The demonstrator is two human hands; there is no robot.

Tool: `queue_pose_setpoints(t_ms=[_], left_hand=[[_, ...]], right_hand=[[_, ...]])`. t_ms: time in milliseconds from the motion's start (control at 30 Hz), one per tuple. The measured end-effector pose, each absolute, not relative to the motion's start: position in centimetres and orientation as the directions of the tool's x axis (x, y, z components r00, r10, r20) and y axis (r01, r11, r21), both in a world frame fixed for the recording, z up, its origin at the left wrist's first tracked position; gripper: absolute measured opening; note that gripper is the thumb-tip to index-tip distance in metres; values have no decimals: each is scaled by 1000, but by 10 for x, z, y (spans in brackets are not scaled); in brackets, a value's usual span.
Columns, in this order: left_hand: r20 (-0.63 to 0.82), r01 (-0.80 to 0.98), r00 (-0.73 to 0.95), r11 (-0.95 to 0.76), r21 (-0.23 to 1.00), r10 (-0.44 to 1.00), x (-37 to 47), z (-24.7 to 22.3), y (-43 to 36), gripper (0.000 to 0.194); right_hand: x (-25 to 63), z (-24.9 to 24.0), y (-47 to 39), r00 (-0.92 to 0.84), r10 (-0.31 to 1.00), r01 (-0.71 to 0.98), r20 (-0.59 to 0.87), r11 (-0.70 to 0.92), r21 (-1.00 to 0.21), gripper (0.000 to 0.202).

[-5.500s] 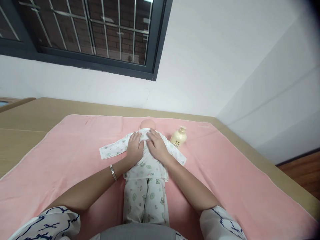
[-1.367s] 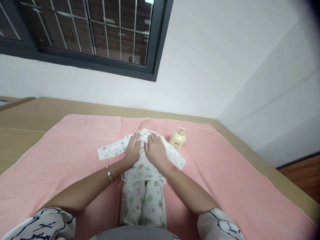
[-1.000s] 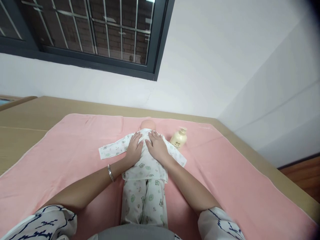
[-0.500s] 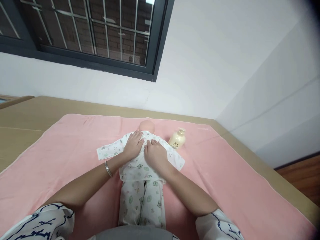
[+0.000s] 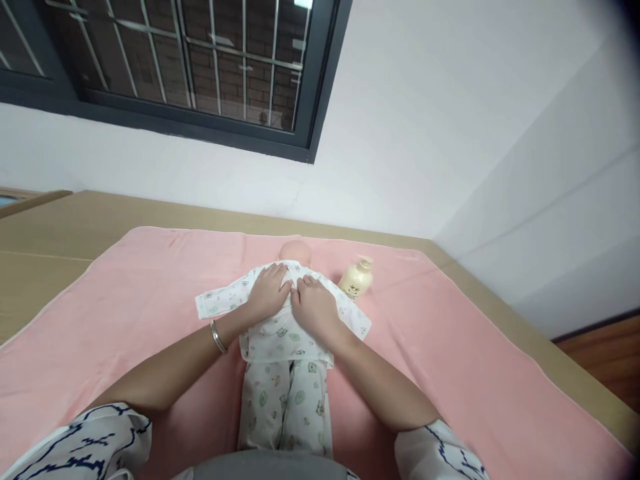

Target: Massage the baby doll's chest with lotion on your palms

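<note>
A baby doll [image 5: 295, 252] lies on a pink blanket [image 5: 165, 280], its bare head at the far end. It wears a white long-sleeved top [image 5: 280, 340] and matching trousers [image 5: 307, 407], both with small green and brown prints. My left hand [image 5: 270, 291] rests palm down on the upper left of the top, fingers stretched out and holding nothing. Beside it, my right hand [image 5: 316, 303] lies on the upper right, its fingers slightly bent over the fabric. The two thumbs nearly meet at the middle. A bracelet [image 5: 218, 337] circles my left wrist.
A cream pump bottle [image 5: 357, 277] stands on the blanket just right of the doll's shoulder. Tan surface [image 5: 130, 205] borders the blanket. A white wall [image 5: 390, 147] and a dark-framed window [image 5: 200, 123] with bars rise behind. Brown wood [image 5: 607, 360] shows at the right.
Both hands stay on the doll's top with only slight finger shifts; the left thumb has moved a little toward the right hand. The whole view has drifted slightly.
</note>
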State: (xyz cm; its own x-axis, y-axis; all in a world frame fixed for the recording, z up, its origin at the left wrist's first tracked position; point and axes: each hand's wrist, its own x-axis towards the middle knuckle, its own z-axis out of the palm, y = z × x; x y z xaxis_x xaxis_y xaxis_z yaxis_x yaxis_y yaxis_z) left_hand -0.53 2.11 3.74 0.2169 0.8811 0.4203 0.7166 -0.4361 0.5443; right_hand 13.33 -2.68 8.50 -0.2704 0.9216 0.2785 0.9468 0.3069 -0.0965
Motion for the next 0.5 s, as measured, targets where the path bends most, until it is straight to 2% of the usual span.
queue_pose_setpoints(t_ms=[100, 267, 500], left_hand=[[434, 733, 229, -448, 512, 871, -4, 38, 17, 46], [469, 763, 264, -480, 433, 843, 6, 34, 0, 46], [401, 747, 263, -449, 491, 877, 1, 38, 10, 51]], right_hand=[[137, 88, -21, -265, 924, 942, 277, 309, -128, 37], [148, 89, 4, -163, 966, 959, 199, 203, -199, 42], [135, 86, -18, -209, 955, 965, 209, 236, -111, 44]])
